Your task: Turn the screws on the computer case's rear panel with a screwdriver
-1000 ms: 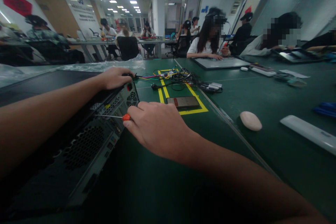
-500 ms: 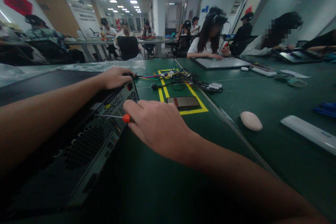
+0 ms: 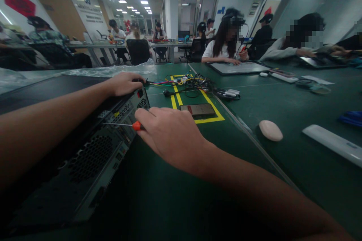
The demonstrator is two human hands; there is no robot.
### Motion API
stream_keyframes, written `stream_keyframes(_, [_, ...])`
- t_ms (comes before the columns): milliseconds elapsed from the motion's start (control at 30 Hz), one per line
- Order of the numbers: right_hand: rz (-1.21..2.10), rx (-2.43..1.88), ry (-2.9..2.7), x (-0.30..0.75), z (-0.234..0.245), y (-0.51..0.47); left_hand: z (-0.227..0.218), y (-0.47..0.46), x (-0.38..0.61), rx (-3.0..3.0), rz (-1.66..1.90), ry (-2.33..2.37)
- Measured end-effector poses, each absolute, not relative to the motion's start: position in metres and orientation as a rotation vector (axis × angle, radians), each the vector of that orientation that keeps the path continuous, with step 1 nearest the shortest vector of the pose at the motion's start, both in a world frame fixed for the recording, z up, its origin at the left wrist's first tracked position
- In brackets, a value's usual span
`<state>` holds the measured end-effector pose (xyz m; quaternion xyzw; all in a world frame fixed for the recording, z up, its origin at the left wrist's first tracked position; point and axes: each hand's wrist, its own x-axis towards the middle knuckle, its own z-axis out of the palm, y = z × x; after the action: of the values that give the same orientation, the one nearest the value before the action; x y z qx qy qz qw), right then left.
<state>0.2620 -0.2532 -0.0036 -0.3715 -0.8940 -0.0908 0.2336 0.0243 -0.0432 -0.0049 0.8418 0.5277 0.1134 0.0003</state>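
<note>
Green table (image 3: 249, 101), computer case (image 3: 90, 169) on it, your screwdriver (image 3: 137, 125) at its back.
Clear plastic sheeting (image 3: 113, 70) spreads behind the case, and tangled cables (image 3: 199, 83) lie past its far corner. A long white bar (image 3: 333, 143) lies well off to your right. Your left hand (image 3: 124, 84) rests on the case's top edge, your forearm (image 3: 70, 116) blocking part of the top from view; how far its fingers open can't be told. Your right hand (image 3: 172, 135) is closed around the screwdriver's handle, shaft reaching the back; the tip is too small to read. Just beyond that hand, a dark flat box (image 3: 202, 109) sits inside yellow tape (image 3: 209, 121), a pale mouse (image 3: 270, 130) well apart to its right.
</note>
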Motion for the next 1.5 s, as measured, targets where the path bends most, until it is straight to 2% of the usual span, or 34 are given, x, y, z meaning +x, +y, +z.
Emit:
stream_keyframes(400, [-0.138,-1.07,-2.488,0.258,-0.001,-0.253,-0.004,-0.046,0.027,2.648,0.322,1.696])
stream_keyframes(733, [-0.219,-1.053,-2.508,0.262,-0.007,-0.247,-0.005,-0.043,0.025,2.656,0.353,1.686])
stream_keyframes(1233, [-0.006,-1.137,-2.741,0.265,0.011,-0.245,0.001,-0.049,0.03,2.665,0.256,1.675])
stream_keyframes(1500, [-0.073,-1.142,-2.754,0.272,0.019,-0.248,0.002,-0.049,0.03,2.681,0.257,1.659])
